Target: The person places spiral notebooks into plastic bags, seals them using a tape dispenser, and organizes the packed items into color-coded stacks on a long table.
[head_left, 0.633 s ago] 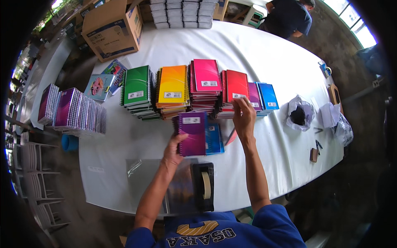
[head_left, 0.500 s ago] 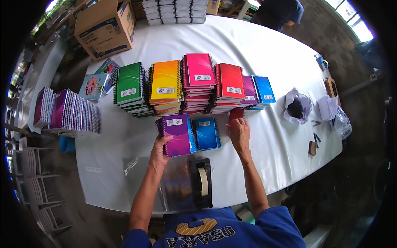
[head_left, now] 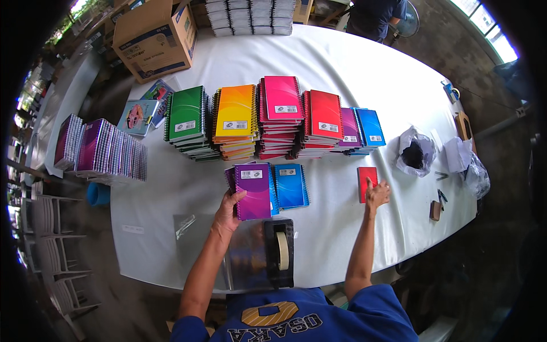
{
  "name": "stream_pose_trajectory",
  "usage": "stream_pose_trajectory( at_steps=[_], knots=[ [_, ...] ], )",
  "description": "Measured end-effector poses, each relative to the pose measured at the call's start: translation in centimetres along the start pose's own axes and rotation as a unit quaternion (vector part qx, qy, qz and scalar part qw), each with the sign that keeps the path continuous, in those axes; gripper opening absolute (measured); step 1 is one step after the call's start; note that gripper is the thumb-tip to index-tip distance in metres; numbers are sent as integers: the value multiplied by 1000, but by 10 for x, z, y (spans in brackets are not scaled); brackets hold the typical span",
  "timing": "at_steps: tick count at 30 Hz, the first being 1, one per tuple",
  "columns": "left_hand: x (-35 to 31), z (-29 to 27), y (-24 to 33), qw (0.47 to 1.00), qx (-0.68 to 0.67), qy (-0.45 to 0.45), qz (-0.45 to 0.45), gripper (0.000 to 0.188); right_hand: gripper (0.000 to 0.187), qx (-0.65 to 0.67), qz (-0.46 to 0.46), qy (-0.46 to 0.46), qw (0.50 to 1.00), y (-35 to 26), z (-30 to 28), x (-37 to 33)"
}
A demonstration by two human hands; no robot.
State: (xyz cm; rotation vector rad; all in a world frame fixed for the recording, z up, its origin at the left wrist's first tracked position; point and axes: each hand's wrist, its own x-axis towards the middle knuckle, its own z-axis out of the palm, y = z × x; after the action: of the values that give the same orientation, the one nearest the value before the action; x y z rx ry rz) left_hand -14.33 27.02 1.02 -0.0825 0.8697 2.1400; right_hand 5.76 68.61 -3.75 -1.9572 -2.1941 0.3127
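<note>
My left hand (head_left: 229, 210) is closed on a purple spiral notebook (head_left: 253, 196), its thumb over the left edge of the cover; another dark purple edge shows behind. Blue notebooks (head_left: 290, 187) lie beside and partly under it. On the right, my right hand (head_left: 377, 195) has its fingers apart beside a small red notebook (head_left: 364, 176) lying flat on the table, the thumb at its right edge. Beyond my hands is a row of notebook stacks: green (head_left: 187, 111), yellow (head_left: 235, 108), pink (head_left: 281, 94), red (head_left: 325, 111), purple (head_left: 350, 125) and blue (head_left: 371, 126).
A tape dispenser (head_left: 272, 253) stands near the front edge beside a clear sheet (head_left: 199, 251). More notebooks (head_left: 108, 145) stand at the left, below a carton (head_left: 154, 43). A plastic bag (head_left: 415, 151) and small tools (head_left: 442, 196) lie at the right. Another person (head_left: 370, 20) is at the back.
My right hand has moved right, away from the stacks, and the red notebook now lies apart on the table. My left hand still holds the purple notebook. The whole view has shifted slightly.
</note>
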Motion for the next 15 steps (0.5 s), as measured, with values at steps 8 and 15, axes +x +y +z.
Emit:
stream_pose_trajectory(
  at_steps=[8,15],
  knots=[
    [4,13,-8,1000,0,3,9,48,22,398,-142,-381,822,-35,-55,-31],
    [7,51,-17,987,-151,-25,-42,51,30,326,-313,-439,776,-161,-106,-165]
  ],
)
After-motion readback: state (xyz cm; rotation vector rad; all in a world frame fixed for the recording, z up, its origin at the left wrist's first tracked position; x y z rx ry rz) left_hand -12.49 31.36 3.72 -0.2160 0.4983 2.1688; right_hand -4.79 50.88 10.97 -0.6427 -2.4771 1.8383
